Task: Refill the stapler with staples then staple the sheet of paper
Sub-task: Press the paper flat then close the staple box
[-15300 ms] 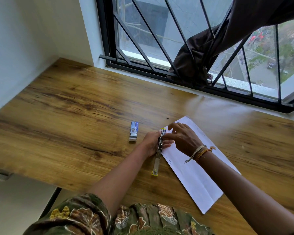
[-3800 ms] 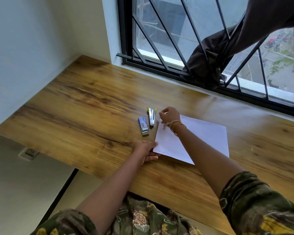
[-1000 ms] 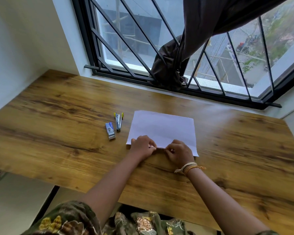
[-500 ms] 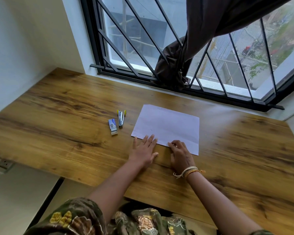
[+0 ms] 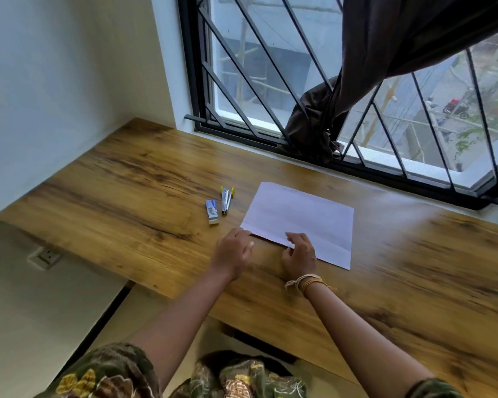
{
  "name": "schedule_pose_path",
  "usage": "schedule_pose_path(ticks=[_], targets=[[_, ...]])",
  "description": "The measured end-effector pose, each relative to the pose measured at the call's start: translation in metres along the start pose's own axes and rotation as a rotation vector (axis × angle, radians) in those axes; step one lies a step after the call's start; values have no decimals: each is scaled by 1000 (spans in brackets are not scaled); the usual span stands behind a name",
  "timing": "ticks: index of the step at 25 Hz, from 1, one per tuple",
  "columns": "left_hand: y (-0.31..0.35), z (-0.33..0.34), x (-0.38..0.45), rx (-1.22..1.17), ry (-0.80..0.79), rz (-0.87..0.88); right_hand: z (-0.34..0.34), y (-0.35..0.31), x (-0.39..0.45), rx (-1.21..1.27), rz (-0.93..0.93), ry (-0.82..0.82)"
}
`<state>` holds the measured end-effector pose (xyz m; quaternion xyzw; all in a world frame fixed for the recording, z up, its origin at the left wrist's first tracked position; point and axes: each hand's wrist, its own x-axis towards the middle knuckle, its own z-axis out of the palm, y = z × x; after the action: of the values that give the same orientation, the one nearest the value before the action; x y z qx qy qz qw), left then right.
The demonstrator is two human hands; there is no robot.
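1. A wall socket (image 5: 45, 255) sat on the wall below the left end of the wooden bench (image 5: 121, 196).
2. The staple box (image 5: 212, 212) lay flat on the bench, with the stapler (image 5: 226, 200) just beside it on its right; its yellow-tipped end pointed toward the window. Both were apart from either hand and from the paper.
3. The left hand (image 5: 234, 252) rested palm down on the bench at the near left corner of the paper. Its grip was slack, fingers loosely curled and holding nothing. Whether the fingertips touched the paper's corner could not be told.
4. The right hand (image 5: 299, 255) lay at the paper's near edge, fingers (image 5: 295, 238) bent and resting on the sheet. Its grip was half curled and clasped nothing. Thread bracelets (image 5: 304, 282) circled the wrist.
5. The sheet of paper (image 5: 302, 219) lay flat on the bench, to the right of the stapler, and slightly skewed to the bench edge.
6. Behind, a dark curtain (image 5: 316, 124) was bunched through the black window grille (image 5: 242, 81), well apart from the paper. Nothing stood between the hands and the stapler.
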<state>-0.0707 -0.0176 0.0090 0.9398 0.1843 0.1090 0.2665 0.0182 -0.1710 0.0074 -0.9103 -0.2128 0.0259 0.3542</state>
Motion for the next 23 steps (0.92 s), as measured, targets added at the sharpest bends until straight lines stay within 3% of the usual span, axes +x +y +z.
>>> schedule_pose_path(ticks=[6, 10, 17, 23], targets=[[-47, -41, 22, -151, 124, -340, 39, -52, 24, 69, -90, -163], [-82, -53, 52, -244, 128, -527, 69, -83, 51, 112, -55, -131], [-109, -60, 96, -330, -26, -501, 112, -105, 99, 123, 193, -114], [-121, -65, 117, -183, -151, -417, 126, -107, 125, 38, 201, -81]])
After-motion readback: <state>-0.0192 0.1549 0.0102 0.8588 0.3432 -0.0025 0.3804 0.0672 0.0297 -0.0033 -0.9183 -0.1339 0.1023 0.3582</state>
